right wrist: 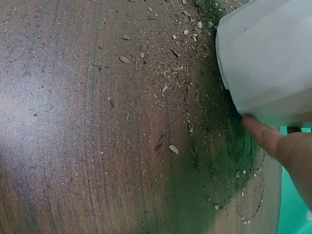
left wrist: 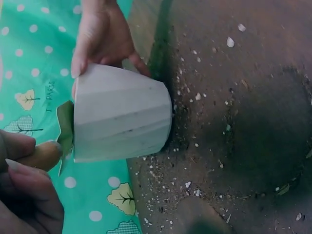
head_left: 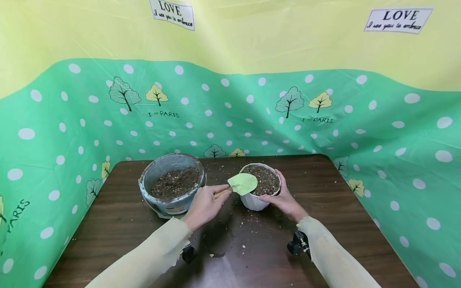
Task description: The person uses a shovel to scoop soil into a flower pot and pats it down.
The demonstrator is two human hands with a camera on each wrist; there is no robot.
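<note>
A small garden trowel (head_left: 244, 183) with a light green blade and wooden handle is gripped by my left hand (head_left: 207, 204). Its blade lies over the left rim of a white ribbed flower pot (head_left: 254, 203), which is filled with brown, speckled soil (head_left: 265, 180). My right hand (head_left: 286, 198) holds the pot from its right side, thumb near the front rim. In the left wrist view the left fingers close round the wooden handle (left wrist: 46, 156), beside the pot (left wrist: 122, 117). A finger of the right hand touches the pot low down in the right wrist view.
A grey-blue bucket (head_left: 169, 208) partly filled with dark soil stands left of the pot, close to the left forearm. Crumbs of soil and pale bits lie scattered over the dark wooden table (head_left: 345, 224). A green and yellow patterned cloth (head_left: 230, 112) hangs behind and beside the table.
</note>
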